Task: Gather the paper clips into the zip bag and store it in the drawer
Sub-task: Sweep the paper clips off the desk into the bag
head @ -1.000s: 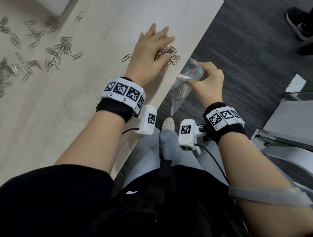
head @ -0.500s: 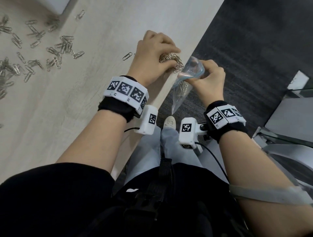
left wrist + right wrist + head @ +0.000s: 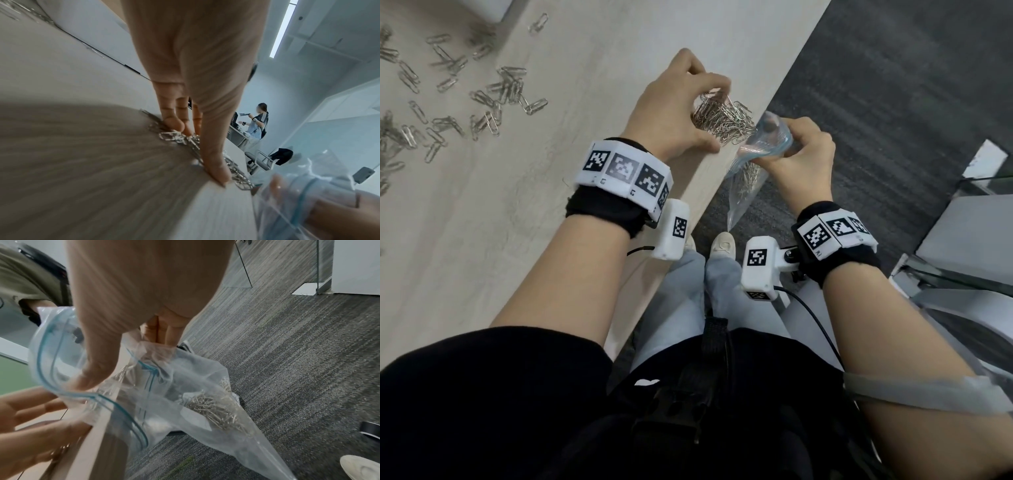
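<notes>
At the edge of a pale wooden desk (image 3: 592,51), a person's left hand (image 3: 674,113) cups a heap of paper clips (image 3: 722,120), fingers curled around the pile and thumb pressed to the tabletop, as if to rake the clips toward the lip of the desk. Directly at 3 o'clock from the heap, the right hand (image 3: 801,161) pinches the rim of a clear zip bag (image 3: 748,178), holding its blue-striped mouth open just below and against the desk edge, apparently so the clips can drop straight in without being lifted. The bag hangs down over the grey carpet (image 3: 893,85), its lower corner tapering to a point; the right wrist view shows a sizeable clump of bagged clips (image 3: 213,410) already settled inside. Many loose clips (image 3: 493,99) lie scattered across the desk at 9 to 10 o'clock from the left hand, well apart from the heap, so the gathering looks only partly done. No drawer can be made out in any view. In the left wrist view, another person stands at a distant counter.
</notes>
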A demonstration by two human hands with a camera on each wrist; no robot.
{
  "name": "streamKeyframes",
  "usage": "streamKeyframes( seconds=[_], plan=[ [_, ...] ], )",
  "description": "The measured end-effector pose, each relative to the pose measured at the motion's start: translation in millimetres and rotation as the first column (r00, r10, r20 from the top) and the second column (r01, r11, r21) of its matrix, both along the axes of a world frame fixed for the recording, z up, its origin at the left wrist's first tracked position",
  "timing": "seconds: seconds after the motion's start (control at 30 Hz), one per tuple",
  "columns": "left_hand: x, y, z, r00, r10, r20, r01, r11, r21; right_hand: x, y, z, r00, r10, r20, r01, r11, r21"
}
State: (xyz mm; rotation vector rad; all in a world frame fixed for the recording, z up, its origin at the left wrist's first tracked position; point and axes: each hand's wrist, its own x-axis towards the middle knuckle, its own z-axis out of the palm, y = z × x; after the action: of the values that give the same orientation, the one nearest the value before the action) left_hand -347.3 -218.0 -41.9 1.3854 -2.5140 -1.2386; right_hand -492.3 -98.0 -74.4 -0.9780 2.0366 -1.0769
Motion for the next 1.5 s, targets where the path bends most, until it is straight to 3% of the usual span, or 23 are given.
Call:
streamKeyframes(
  seconds=[0.2,0.63,0.73,0.87,1.0,1.2,1.5],
  plan=[
    [-13.0,-4.4,-0.8,0.984,-0.171,0.060,0.173,0.984,-0.036,0.2,-3.2,-1.3,1.000,0.002,0.006,-0.002,1.000,0.014],
    [-27.2,-2.0,-7.2,0.967,-0.251,-0.041,0.251,0.968,0.004,-0.1,-4.2,-2.6,1.000,0.009,0.013,-0.009,1.000,0.014],
    [-28.0,-1.0,-8.5,0.969,-0.223,-0.109,0.228,0.973,0.042,0.0,-4.6,-1.6,1.000,0.010,0.016,-0.011,1.000,0.014],
    [-22.1,-0.5,-7.5,0.970,-0.046,-0.241,0.084,0.985,0.154,0.1,-4.9,-2.1,1.000,0.000,0.004,0.000,1.000,0.007],
    [-10.2,-4.0,-3.7,0.953,0.038,-0.300,-0.001,0.992,0.123,1.2,-4.7,-3.3,1.000,-0.014,0.019,0.014,1.000,0.008],
    [-1.8,-6.4,-7.4,0.994,-0.092,-0.056,0.092,0.996,-0.005,1.6,-0.9,-4.3,1.000,0.006,0.015,-0.006,1.000,0.007],
    [-13.1,2.2,-11.9,0.984,-0.177,-0.036,0.176,0.984,-0.013,6.3,3.0,-7.8,0.999,0.010,0.048,-0.008,0.999,-0.036]
  ],
)
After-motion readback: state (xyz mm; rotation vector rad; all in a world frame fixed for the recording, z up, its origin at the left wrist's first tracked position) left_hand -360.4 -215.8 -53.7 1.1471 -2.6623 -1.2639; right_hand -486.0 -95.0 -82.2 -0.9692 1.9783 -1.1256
